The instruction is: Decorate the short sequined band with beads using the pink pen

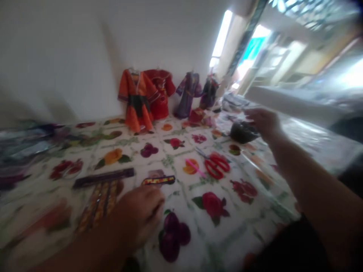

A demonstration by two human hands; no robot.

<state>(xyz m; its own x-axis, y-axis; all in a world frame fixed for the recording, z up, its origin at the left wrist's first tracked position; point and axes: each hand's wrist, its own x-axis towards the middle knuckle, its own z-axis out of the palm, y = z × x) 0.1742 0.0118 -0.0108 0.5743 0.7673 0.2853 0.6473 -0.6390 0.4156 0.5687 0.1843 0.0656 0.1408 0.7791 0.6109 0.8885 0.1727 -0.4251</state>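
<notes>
My left hand [144, 207] rests low on the tablecloth with its fingers curled in; whatever may be inside them is hidden. Just beyond its knuckles lies a short dark strip with a yellow and red pattern [159, 180]. Beside the left wrist are a long dark purple strip [104, 177] and several gold-patterned bands [99, 200], partly covered by my forearm. My right hand [262, 119] reaches far to the right, its fingers at the top of a dark rounded object [244, 132]. Blur hides the grip there. Red-handled scissors [217, 165] lie between my hands, beside a thin pink stick [195, 168].
Small doll-size garments stand along the wall: an orange dress [137, 98], a red one [160, 94], a purple one [188, 94] and a dark one [210, 92]. Blurred wrapped material [25, 143] lies at the left. Clear plastic [306, 139] covers the right side.
</notes>
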